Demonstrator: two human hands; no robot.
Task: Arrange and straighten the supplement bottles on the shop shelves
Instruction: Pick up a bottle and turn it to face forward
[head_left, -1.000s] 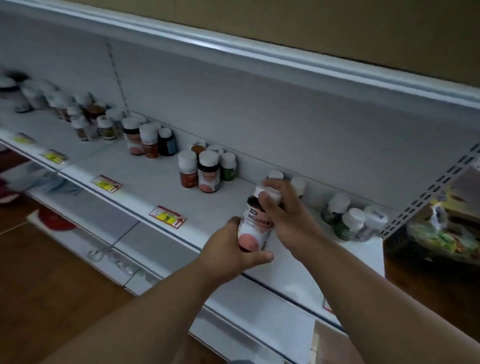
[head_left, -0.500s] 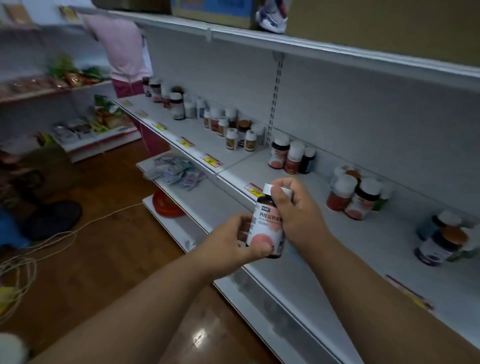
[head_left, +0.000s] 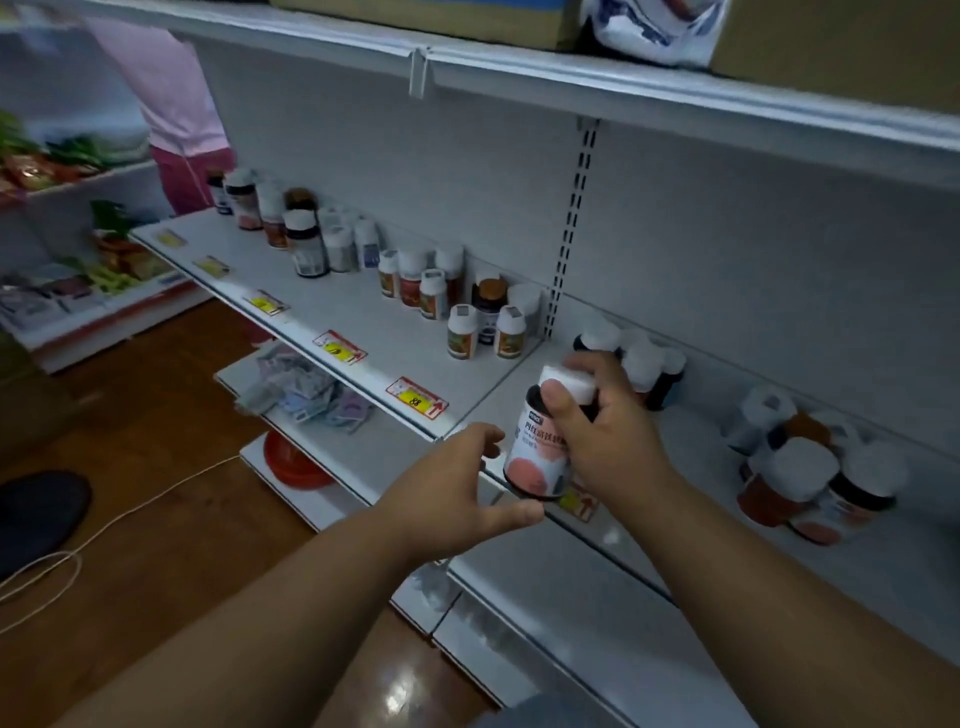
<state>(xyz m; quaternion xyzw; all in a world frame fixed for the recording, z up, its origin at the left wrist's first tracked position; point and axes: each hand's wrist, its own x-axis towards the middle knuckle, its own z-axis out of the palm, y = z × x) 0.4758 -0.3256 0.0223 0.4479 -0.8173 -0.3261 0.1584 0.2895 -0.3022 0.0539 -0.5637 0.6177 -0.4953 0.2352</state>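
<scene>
I hold a dark supplement bottle (head_left: 535, 457) with a white cap and a white-and-pink label, upright, in front of the shelf's front edge. My right hand (head_left: 608, 436) grips its neck and cap from the right, thumb across the front. My left hand (head_left: 452, 488) cups the lower left side, thumb under the base. On the white shelf (head_left: 363, 322) stand loose clusters of bottles: one behind my right hand (head_left: 644, 364), one at the right (head_left: 805, 483), one by the upright (head_left: 488, 322), and several further left (head_left: 291, 228).
Price tags (head_left: 415, 397) line the shelf edge. A lower shelf holds loose packets (head_left: 301, 395) and a red dish (head_left: 291, 462). A person in pink (head_left: 176, 104) stands at the far left end. A cable (head_left: 130, 514) lies on the wooden floor. Cardboard boxes (head_left: 441, 15) sit overhead.
My view has swung left along the shelf, showing more bottle clusters and the person in pink. Both hands still hold the bottle; my left hand has slipped lower, toward its base.
</scene>
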